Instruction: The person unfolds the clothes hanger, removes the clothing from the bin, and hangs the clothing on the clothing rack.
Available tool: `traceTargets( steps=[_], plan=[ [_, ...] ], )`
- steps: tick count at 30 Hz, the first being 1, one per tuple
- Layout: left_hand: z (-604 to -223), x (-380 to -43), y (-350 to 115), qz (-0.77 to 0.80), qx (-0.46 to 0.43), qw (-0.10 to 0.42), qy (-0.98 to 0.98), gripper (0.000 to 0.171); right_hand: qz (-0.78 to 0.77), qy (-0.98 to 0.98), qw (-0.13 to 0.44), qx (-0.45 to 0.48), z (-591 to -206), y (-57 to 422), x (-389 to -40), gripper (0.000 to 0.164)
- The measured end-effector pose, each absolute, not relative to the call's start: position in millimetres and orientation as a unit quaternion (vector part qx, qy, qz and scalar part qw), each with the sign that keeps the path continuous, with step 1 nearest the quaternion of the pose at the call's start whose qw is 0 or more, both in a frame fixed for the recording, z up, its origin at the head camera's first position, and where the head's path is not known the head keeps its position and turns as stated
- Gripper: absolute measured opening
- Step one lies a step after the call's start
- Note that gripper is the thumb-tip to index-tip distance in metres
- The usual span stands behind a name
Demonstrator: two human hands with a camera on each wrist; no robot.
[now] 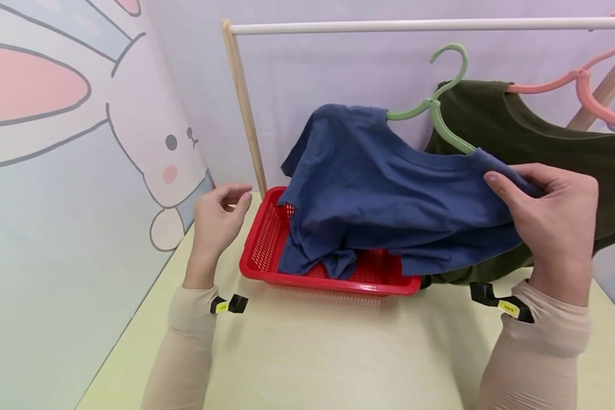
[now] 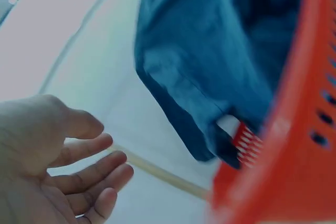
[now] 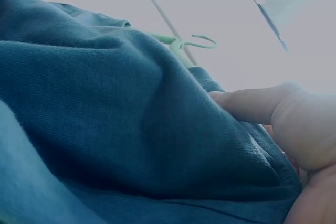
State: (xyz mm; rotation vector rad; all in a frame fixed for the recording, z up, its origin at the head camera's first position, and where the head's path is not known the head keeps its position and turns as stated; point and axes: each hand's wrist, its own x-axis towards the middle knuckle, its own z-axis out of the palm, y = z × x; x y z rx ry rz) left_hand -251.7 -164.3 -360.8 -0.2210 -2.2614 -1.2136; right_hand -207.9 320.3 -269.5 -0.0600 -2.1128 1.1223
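Note:
A blue T-shirt (image 1: 389, 182) is on a green hanger (image 1: 448, 122), whose hook stands below and in front of the white rail. My right hand (image 1: 558, 210) pinches the shirt at its right shoulder, thumb in front; the right wrist view shows the thumb pressed on the blue cloth (image 3: 147, 114). The shirt's lower left part sags into a red basket (image 1: 253, 250). My left hand (image 1: 220, 219) is off the cloth, left of the basket, with loosely bent fingers and nothing in them. In the left wrist view the shirt's sleeve (image 2: 178, 103) hangs apart from those fingers.
A white rail (image 1: 389, 26) on wooden posts (image 1: 243, 102) runs across the back. A dark green shirt (image 1: 558, 136) hangs at the right on a pink hanger (image 1: 589, 85). A wall with a painted rabbit (image 1: 148, 125) borders the pale table (image 1: 338, 353) on the left.

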Motion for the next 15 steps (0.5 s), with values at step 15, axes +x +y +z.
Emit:
traceTargets(
  steps=[15],
  plan=[
    [-422, -288, -159, -0.429, -0.003, 0.163, -0.889, 0.038, 0.432, -0.822, 0.37, -0.005, -270, 318, -207, 0.024]
  ],
)
